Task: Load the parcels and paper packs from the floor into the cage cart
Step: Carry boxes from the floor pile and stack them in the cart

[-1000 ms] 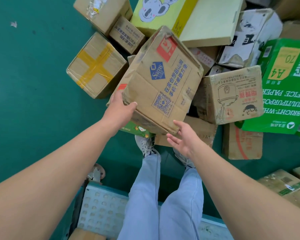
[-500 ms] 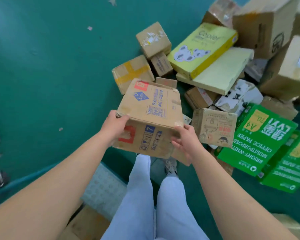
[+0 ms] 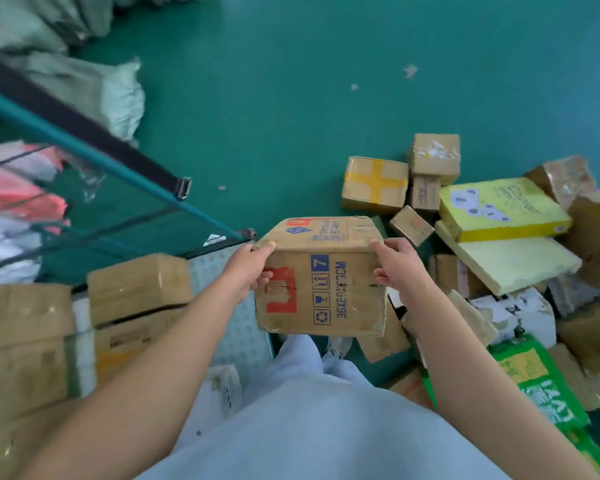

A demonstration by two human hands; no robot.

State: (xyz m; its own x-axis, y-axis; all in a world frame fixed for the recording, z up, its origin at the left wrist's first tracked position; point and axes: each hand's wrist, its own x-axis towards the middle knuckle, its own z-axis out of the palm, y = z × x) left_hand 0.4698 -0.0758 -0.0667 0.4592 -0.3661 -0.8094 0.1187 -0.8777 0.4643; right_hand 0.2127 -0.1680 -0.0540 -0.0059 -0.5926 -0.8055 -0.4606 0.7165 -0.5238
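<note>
The green floor (image 3: 291,98) fills most of the view, smooth and speckled with a few scraps. Left of the held carton stands the cage cart (image 3: 111,168) — its teal rail and black strap run diagonally, its pale perforated deck shows in patches, and its far side is blurred and cut off at the frame edge. On that deck sit stacked brown boxes (image 3: 84,323), their labels too smeared to read. Right of the held carton lies the pile of parcels (image 3: 374,183), partly hidden under one another, with a yellow paper pack (image 3: 503,211) and green paper packs (image 3: 541,393) cut off at the right edge. The held carton (image 3: 321,277) hangs in the air in front of the person's pale trousers — worn brown corrugated cardboard, dented at the corners, with a red mark, blue handling symbols and a blue "7". The left hand (image 3: 248,271) and right hand (image 3: 397,268) press against its opposite sides, each grip closed on an upper edge, with the thumbs on top.
</note>
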